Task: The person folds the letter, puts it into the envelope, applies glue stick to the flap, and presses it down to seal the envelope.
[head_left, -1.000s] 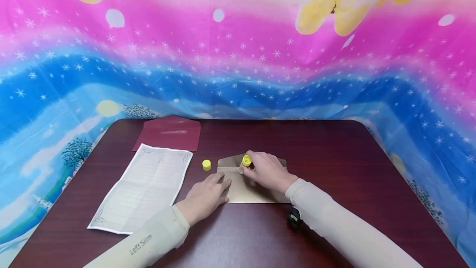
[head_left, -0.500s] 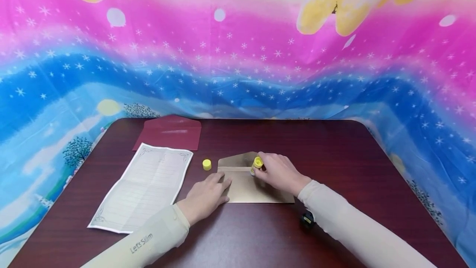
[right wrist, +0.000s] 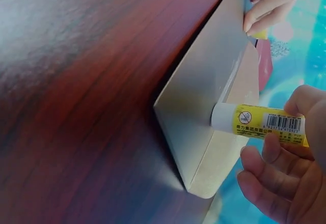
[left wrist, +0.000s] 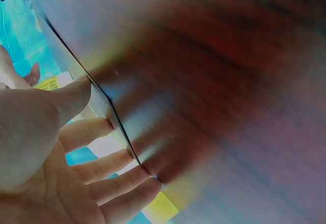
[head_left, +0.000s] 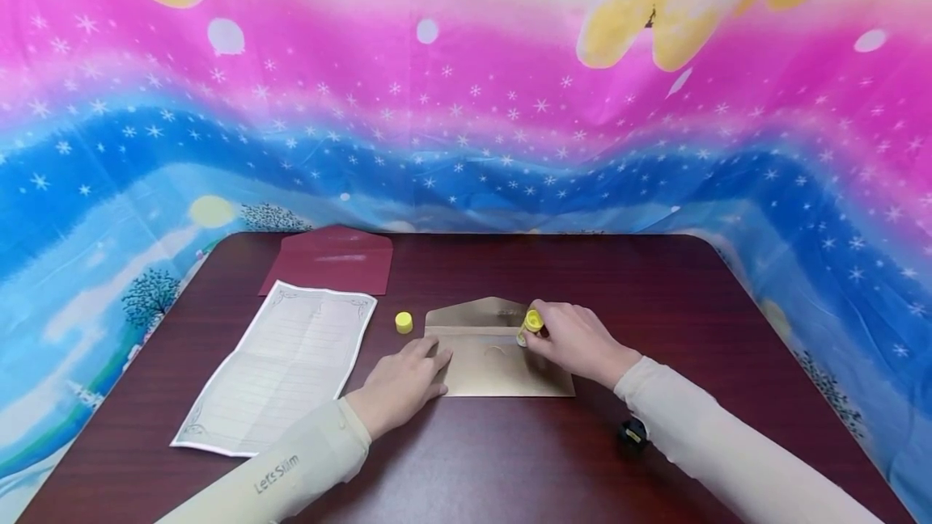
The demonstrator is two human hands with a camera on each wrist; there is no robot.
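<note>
Left hand [head_left: 399, 385] resting, fingers loose and spread, on the gold envelope [head_left: 502, 374] between both hands, and there's the right hand [head_left: 580, 340], forearm slanted, pinching the glue stick [right wrist: 254, 121] tip-down against the paper!

"Let's Slim" on left sleeve [head_left: 280, 467], barcode [right wrist: 283, 123] on glue stick [right wrist: 257, 121]

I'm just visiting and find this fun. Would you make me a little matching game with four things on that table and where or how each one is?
Things
1. Glue stick
2. Cap
3. Sheet
4. Gold envelope

Where or how
A. White, printed with lines
B. Yellow, on the table, in neither hand
C. Flap open, touched by the left hand
D. Held in the right hand

Pairs: 1-D, 2-B, 3-A, 4-C
</note>
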